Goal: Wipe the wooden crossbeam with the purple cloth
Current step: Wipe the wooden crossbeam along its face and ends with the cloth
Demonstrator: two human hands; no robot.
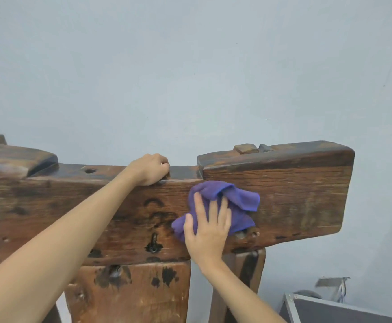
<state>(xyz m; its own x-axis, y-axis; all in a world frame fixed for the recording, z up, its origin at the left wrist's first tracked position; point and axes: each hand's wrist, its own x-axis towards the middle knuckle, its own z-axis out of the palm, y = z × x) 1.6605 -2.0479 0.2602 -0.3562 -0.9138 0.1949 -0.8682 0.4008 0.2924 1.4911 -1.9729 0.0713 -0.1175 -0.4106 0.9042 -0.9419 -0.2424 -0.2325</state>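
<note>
A thick, dark, weathered wooden crossbeam (pixel 295 197) runs across the view at chest height, with a raised block at each end of its top. My right hand (pixel 207 226) lies flat, fingers spread, pressing a crumpled purple cloth (pixel 239 201) against the beam's front face, right of centre. The cloth bunches out above and to the right of my fingers. My left hand (pixel 149 169) is curled over the beam's top edge in the lowered middle section, gripping it.
Wooden legs (pixel 132 292) hold the beam up from below. A metal hook (pixel 153 243) sits in the front face left of the cloth. A pale grey wall stands behind. A dark case with metal edging (pixel 325 311) stands at the bottom right.
</note>
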